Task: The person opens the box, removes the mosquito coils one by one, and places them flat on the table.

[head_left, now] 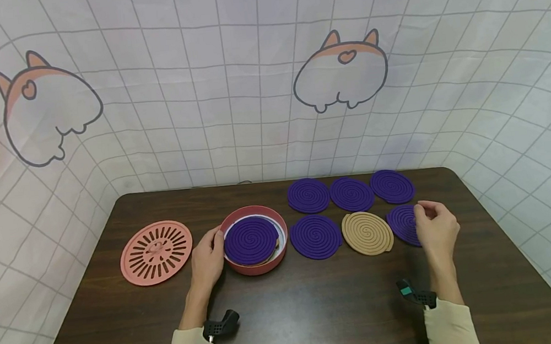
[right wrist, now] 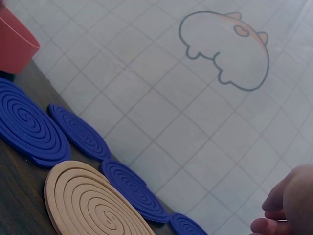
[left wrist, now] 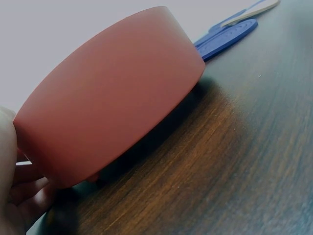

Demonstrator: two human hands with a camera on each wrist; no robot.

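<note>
My left hand [head_left: 207, 259] holds the left side of a round red tin [head_left: 257, 269], thumb at the rim and fingers along the outer wall. Inside the tin a purple mosquito coil [head_left: 251, 241] lies on top, with a tan edge showing beneath it. My right hand [head_left: 437, 228] is at the right side of another purple coil [head_left: 400, 223], fingers bent and covering part of it. In the right wrist view the bent fingers [right wrist: 274, 196] appear at the lower right; I cannot tell whether they pinch the coil.
Left of the tin lies a pink slotted lid [head_left: 156, 252]. Between the hands are a purple coil [head_left: 315, 237] and a tan coil [head_left: 367, 233]. Behind them is a row of purple coils [head_left: 351, 194]. A patterned cloth wall [head_left: 260, 112] stands at the table's back edge.
</note>
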